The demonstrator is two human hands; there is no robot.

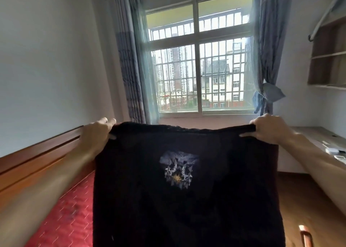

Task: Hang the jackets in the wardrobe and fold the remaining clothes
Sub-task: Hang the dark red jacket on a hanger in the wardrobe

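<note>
First, at far left: a wooden headboard (37, 157) runs along the white wall, with a red quilted bedcover (71, 209) below it, near you.

Next: your left hand (97, 132), arm stretched forward, grips the top left corner of the black garment (187, 209). The fingers curl over the upper edge and the thumb presses on the side facing you.

Behind that hand, far: a blue-grey curtain (129, 63) hangs straight down at the window's left side.

Centre: the black garment, held up spread between both hands. Its top edge is pulled roughly level and the body hangs down out of view at the bottom. It hides the middle of the bed and floor. A pale printed graphic (178, 169) with a small gold mark sits in its upper middle.

Centre, far: a barred window (196, 59) above the garment, with buildings outside.

Right of the window: a second curtain (265, 50), knotted low.

Next: your right hand (269, 129) grips the top right corner of the garment, fingers wrapped over the edge and thumb on the near face.

Far right: a wooden desk (314, 134) with a few small white items too blurred to name, a wall shelf (327, 59) above it, and a dark wooden floor (299, 200) below.
</note>
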